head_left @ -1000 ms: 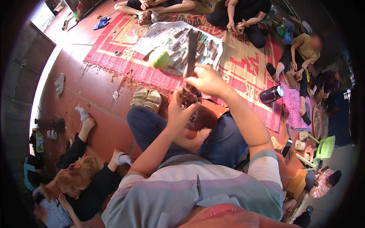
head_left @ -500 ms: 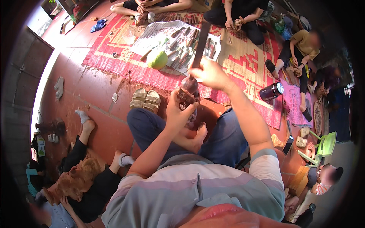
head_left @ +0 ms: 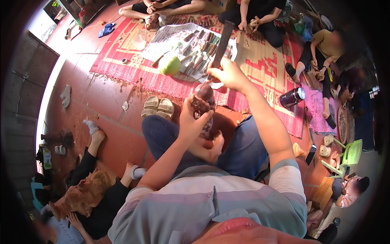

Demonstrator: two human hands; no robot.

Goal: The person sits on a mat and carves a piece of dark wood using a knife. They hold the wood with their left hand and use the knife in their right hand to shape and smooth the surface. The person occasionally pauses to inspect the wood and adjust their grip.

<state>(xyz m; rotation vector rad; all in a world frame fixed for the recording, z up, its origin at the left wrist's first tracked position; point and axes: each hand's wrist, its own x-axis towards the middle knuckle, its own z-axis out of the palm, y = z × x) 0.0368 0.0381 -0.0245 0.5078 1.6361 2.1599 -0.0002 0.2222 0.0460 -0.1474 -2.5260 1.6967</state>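
Observation:
A brown wood carving [head_left: 204, 92] with a smooth rounded top stands upright between my bent legs. My left hand [head_left: 194, 121] is closed around its carved middle, with the thumb across the front. Above its top, my right hand [head_left: 232, 77] grips the near end of a long, flat, dark file-like bar [head_left: 223, 44], which points up and away. The fingers hide the lower end of the bar, so I cannot tell whether it touches the wood. My bare foot [head_left: 216, 147] is beside the base of the carving.
Beyond me, a red-and-straw mat [head_left: 260, 67] bears a pale sheet with several carving tools [head_left: 199, 61] and a green round fruit [head_left: 169, 65]. Beige sandals [head_left: 157, 107] lie by my left knee, a dark flask [head_left: 291, 97] to the right. Several people sit around.
My right hand and the bar have shifted slightly up and right, away from the top of the carving. My left hand keeps its hold. The whole view has moved a little.

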